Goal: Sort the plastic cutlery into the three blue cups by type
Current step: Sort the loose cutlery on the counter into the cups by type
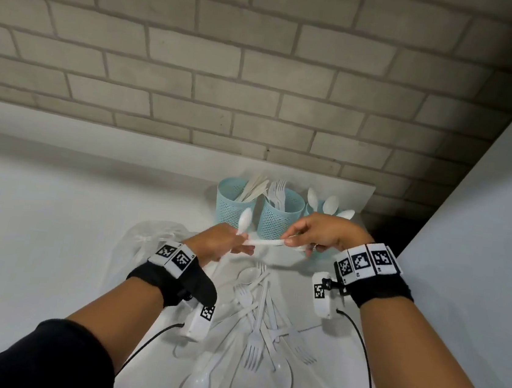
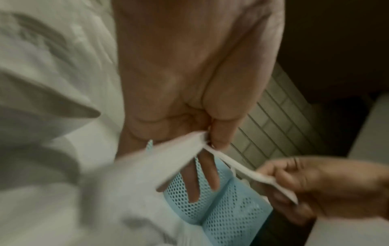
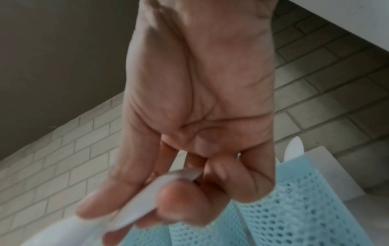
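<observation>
A: The three cups [image 1: 232, 202] are pale blue, each with a mesh of small holes in rows over the wall

B: And the cutlery pile [image 1: 257, 328]?

A: All plain white, forks and spoons alike, on a white countertop [image 1: 54, 218]. The spoon [image 1: 244, 221] held up and the pieces standing in the cups are white too

B: The wall [image 1: 231, 63]?

A: Pale grey-beige brick in a running bond, with darker grey joints

B: Wrists?

A: Black wristbands [image 1: 171, 280], carrying white blocks printed with black-and-white square code markers [image 1: 363, 262]. Black cables [image 1: 362, 343] trail from them. The sleeves [image 1: 47, 358] are black, and a clear plastic bag [image 1: 144, 238] looks whitish
</observation>
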The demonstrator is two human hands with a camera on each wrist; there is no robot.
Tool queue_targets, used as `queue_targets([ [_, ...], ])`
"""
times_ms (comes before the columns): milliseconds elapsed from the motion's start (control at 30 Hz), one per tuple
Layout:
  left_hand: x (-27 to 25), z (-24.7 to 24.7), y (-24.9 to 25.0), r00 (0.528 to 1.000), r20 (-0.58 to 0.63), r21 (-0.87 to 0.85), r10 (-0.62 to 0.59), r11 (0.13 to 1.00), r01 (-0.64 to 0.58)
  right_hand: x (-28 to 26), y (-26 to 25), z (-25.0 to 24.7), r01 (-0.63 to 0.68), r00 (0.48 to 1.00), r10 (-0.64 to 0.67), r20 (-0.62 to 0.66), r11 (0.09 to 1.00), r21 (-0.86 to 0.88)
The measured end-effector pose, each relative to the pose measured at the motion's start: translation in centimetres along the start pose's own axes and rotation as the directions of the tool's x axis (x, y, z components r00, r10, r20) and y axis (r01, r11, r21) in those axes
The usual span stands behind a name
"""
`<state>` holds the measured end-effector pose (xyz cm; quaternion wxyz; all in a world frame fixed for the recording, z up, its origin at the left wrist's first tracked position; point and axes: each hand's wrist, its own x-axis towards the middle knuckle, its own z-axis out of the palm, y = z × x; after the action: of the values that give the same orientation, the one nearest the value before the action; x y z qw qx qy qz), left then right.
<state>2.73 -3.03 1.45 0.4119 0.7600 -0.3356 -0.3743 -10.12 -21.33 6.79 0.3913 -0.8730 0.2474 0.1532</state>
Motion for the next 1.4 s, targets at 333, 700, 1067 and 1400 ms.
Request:
queue_targets([
  [333, -0.4, 3.3, 1.2, 0.99, 0.097, -0.463, 0.104, 0.885, -0.048, 1.7, -2.1, 3.8, 0.298, 0.932, -0.057, -0.357, 0.68, 0.67],
  [700, -0.3, 4.6, 0.6, 0.981, 0.156, -0.354, 0.112, 0.934, -0.05, 1.8, -1.9, 2.4, 0.384, 0.882, 0.115, -0.456, 0.386, 0.839],
  [1067, 0.2, 0.7, -1.4, 0.991, -0.12, 0.252, 0.064, 0.967, -0.032, 3.3, 2.7, -4.5, 0.587, 0.34, 0.254, -0.906, 0.695, 0.415],
  [1400, -0.9, 1.7, -3.2, 0.993, 0.024, 0.704, -0.118, 0.707, 0.067, 5.0, 4.7, -3.0, 0.387, 0.507, 0.199, -0.839, 0.817, 0.427],
])
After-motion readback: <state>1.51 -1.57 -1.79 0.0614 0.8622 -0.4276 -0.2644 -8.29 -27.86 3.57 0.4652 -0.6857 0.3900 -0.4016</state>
